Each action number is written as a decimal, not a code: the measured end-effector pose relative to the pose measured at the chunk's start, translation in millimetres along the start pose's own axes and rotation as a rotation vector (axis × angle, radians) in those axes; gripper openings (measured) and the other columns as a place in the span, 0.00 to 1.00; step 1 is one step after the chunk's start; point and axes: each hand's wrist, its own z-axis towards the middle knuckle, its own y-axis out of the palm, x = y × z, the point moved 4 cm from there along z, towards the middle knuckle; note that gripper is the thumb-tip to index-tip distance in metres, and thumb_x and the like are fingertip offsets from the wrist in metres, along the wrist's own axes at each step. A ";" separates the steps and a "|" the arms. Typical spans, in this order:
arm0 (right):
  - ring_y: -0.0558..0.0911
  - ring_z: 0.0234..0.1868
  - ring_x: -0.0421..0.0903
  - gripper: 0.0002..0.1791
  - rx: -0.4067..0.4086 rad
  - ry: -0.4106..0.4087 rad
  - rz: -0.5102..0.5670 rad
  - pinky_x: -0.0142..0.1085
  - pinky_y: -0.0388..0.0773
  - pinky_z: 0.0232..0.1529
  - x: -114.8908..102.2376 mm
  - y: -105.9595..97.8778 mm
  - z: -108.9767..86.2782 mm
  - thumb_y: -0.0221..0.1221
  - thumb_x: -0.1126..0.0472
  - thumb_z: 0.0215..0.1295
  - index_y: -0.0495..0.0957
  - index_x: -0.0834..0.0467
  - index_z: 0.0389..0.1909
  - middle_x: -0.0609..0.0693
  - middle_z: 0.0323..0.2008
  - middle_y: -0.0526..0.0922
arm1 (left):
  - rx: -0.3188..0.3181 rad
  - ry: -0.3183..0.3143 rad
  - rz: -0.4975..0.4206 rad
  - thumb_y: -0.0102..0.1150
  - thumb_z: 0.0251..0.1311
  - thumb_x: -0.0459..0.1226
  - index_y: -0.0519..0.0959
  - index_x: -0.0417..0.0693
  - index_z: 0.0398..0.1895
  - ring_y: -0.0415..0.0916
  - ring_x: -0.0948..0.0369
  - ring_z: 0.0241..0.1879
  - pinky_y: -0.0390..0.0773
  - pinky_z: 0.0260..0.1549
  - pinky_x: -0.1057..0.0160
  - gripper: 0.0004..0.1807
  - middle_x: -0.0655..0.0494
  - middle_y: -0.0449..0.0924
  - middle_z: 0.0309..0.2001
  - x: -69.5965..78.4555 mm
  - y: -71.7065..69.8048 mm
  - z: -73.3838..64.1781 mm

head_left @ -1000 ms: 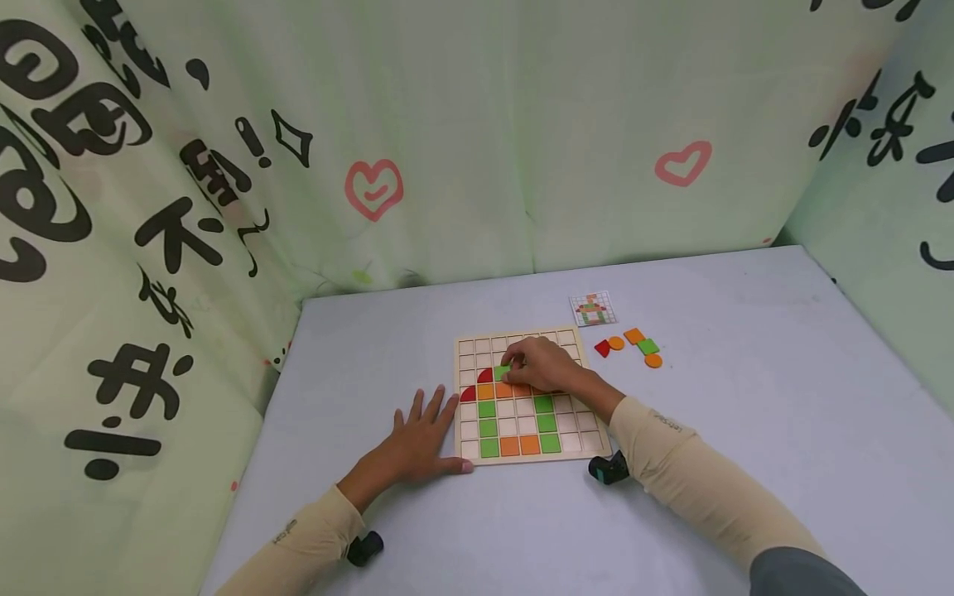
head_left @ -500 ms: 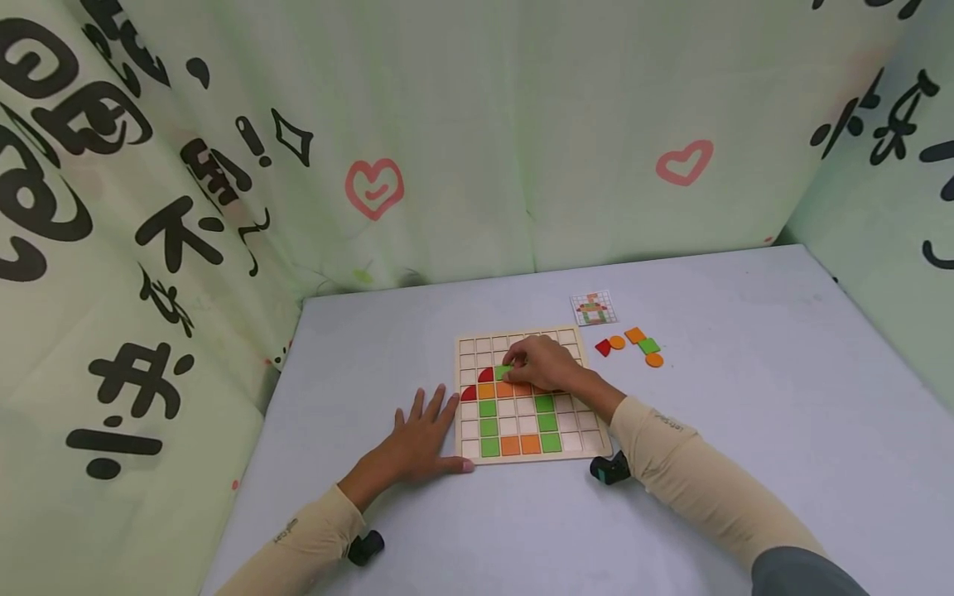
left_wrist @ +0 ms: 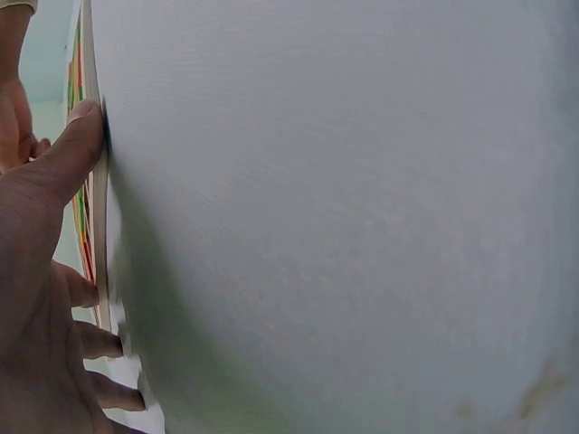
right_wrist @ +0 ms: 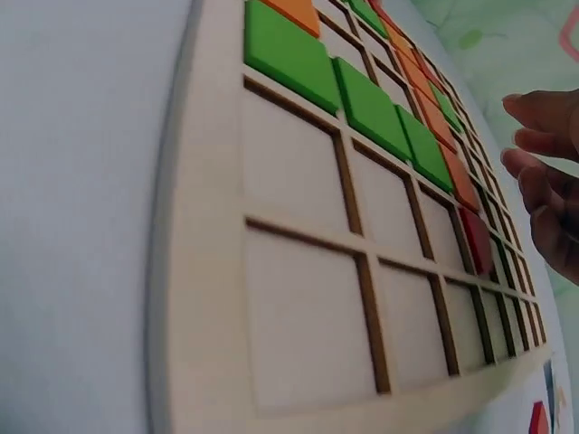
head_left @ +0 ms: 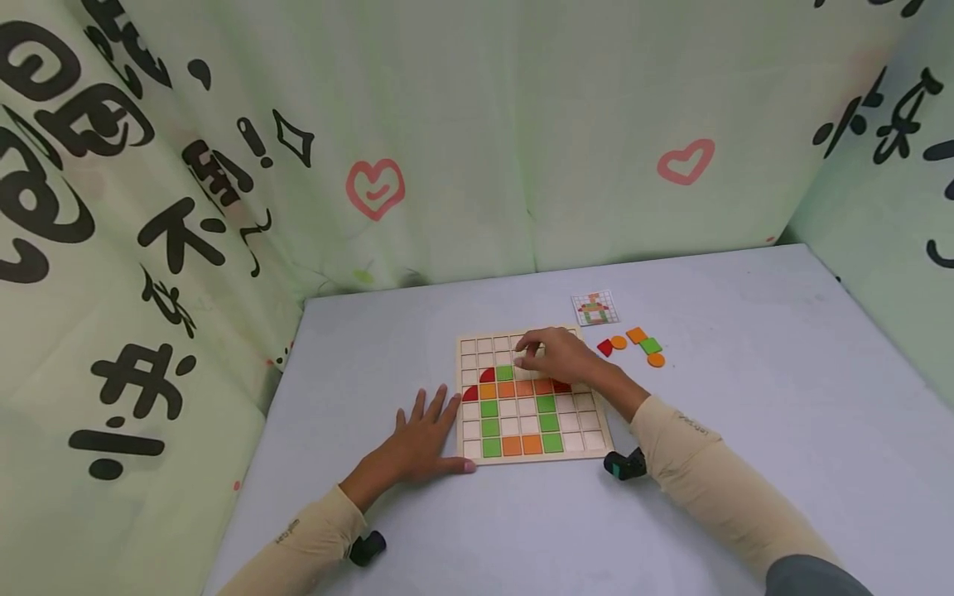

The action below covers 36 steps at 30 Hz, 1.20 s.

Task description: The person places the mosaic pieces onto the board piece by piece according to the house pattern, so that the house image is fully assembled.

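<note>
A wooden grid board point(head_left: 468, 426) lies on the table, partly filled with green, orange and red tiles. My left hand point(head_left: 419, 443) rests at its left side with fingers spread, and the thumb touches the front left corner. Above the upper part of the board hovers my right hand point(head_left: 559, 356), its fingers loosely bent and holding nothing. Just left of those fingertips, a green square tile point(head_left: 504, 372) sits in its cell beside a red rounded tile point(head_left: 488, 375). The right wrist view shows the right hand point(right_wrist: 550, 172) apart from the tiles. Some cells are hidden under it.
Right of the board lie loose tiles: a red piece point(head_left: 605, 348), two orange discs, an orange square point(head_left: 637, 335) and a green square point(head_left: 651, 346). A small pattern card point(head_left: 595, 308) is behind them. A printed curtain point(head_left: 522, 165) stands along the table's back edge.
My right hand has let go of the green square tile and moved slightly up and to the right, leaving that tile in its cell. The left hand has stayed in place.
</note>
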 end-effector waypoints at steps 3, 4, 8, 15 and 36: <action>0.75 0.34 0.45 0.14 0.054 -0.007 0.013 0.36 0.72 0.34 13.6 -20.9 -9.6 0.63 0.53 0.69 0.84 0.55 0.49 0.49 0.37 0.83 | 0.004 0.004 -0.005 0.62 0.50 0.70 0.49 0.52 0.81 0.38 0.34 0.78 0.52 0.65 0.24 0.61 0.44 0.43 0.81 1.0 -0.8 -0.4; 0.75 0.35 0.45 0.13 0.077 -0.014 0.007 0.36 0.73 0.34 19.0 -28.4 -13.5 0.63 0.54 0.69 0.84 0.56 0.49 0.49 0.38 0.83 | 0.003 0.004 -0.003 0.62 0.51 0.70 0.49 0.52 0.81 0.38 0.34 0.78 0.52 0.65 0.24 0.61 0.44 0.43 0.81 1.2 -1.0 -0.6; 0.76 0.33 0.45 0.14 0.140 0.022 0.003 0.35 0.74 0.32 44.4 -57.8 -31.4 0.64 0.56 0.68 0.84 0.60 0.49 0.53 0.39 0.83 | 0.004 0.007 -0.006 0.63 0.51 0.69 0.49 0.51 0.81 0.38 0.34 0.78 0.52 0.65 0.24 0.61 0.43 0.43 0.81 1.9 -2.2 -1.5; 0.74 0.32 0.50 0.18 0.130 0.227 -0.003 0.35 0.75 0.27 91.4 -91.5 -62.9 0.63 0.56 0.68 0.80 0.61 0.54 0.58 0.44 0.80 | 0.001 0.002 -0.009 0.63 0.51 0.69 0.48 0.52 0.82 0.38 0.34 0.78 0.51 0.65 0.24 0.61 0.44 0.43 0.81 1.7 -3.1 -2.5; 0.73 0.51 0.63 0.23 0.160 0.415 -0.102 0.52 0.77 0.49 127.1 -90.7 -84.1 0.65 0.57 0.67 0.75 0.66 0.56 0.69 0.51 0.77 | 0.007 0.020 -0.017 0.62 0.52 0.69 0.49 0.51 0.81 0.38 0.34 0.78 0.52 0.65 0.24 0.61 0.43 0.43 0.81 1.4 -4.0 -3.1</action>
